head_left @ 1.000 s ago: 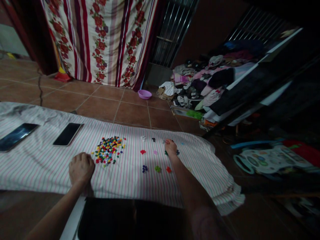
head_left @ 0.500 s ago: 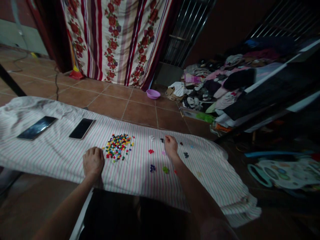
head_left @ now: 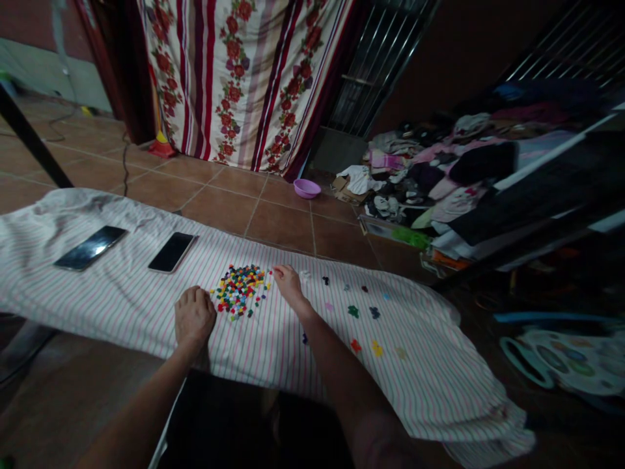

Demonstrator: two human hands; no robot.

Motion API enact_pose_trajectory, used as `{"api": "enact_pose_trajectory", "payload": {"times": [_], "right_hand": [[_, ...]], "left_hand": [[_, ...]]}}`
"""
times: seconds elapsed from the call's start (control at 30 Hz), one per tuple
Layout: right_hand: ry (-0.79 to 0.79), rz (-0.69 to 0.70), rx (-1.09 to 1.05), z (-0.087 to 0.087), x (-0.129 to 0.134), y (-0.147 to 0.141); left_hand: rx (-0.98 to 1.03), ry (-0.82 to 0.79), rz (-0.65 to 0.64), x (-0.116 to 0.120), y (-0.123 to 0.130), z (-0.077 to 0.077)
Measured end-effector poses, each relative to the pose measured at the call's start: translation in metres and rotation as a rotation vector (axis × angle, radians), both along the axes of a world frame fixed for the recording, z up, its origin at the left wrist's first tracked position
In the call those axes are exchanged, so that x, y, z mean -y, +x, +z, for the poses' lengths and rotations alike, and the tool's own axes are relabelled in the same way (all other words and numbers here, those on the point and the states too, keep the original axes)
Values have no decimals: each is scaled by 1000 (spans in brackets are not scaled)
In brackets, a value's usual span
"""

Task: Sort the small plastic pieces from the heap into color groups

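Observation:
A heap of small multicoloured pieces (head_left: 240, 288) lies on the striped cloth (head_left: 273, 352). My left hand (head_left: 194, 315) rests curled on the cloth at the heap's left edge; whether anything is under its fingers is hidden. At the heap's right edge, my right hand (head_left: 287, 284) has its fingers pinched beside a small red piece, its contents too small to name. Right of it lie small groups sorted by colour, among them black (head_left: 325, 281), green (head_left: 353, 311), dark blue-grey (head_left: 374, 312), orange-red (head_left: 356, 345) and yellow (head_left: 377, 348). My right forearm hides part of the cloth.
Two phones, one at the far left (head_left: 90, 248) and one nearer the heap (head_left: 172, 252), lie on the cloth. Beyond it, a purple basin (head_left: 306, 189) stands on the tiled floor before a flowered curtain (head_left: 234, 85). Piled clothes (head_left: 434, 163) are at the right.
My right hand has moved left from the black group to the heap's right edge, uncovering the green group. My left hand keeps its place beside the heap. The whole view has shifted slightly.

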State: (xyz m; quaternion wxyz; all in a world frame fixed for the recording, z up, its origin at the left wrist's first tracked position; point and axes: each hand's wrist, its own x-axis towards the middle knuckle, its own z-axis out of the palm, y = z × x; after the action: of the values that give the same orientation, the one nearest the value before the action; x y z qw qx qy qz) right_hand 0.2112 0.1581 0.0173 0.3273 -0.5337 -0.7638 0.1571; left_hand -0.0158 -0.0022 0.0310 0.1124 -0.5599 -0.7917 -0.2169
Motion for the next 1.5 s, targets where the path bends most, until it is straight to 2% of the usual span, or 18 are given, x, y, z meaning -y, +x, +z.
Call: {"api": "enact_pose_trajectory", "payload": {"times": [0.33, 0.73, 1.07, 1.27, 1.5], "right_hand": [[-123, -129, 215, 6, -1, -31], [-12, -127, 128, 8, 12, -33], [-15, -104, 117, 7, 29, -19], [-15, -132, 124, 7, 34, -9], [-20, -182, 165, 7, 39, 19]], "left_hand": [[62, 23, -20, 0, 1, 0], [7, 10, -3, 1, 0, 0], [17, -32, 1, 3, 2, 6], [23, -21, -4, 3, 1, 5], [15, -38, 10, 5, 3, 9]]}}
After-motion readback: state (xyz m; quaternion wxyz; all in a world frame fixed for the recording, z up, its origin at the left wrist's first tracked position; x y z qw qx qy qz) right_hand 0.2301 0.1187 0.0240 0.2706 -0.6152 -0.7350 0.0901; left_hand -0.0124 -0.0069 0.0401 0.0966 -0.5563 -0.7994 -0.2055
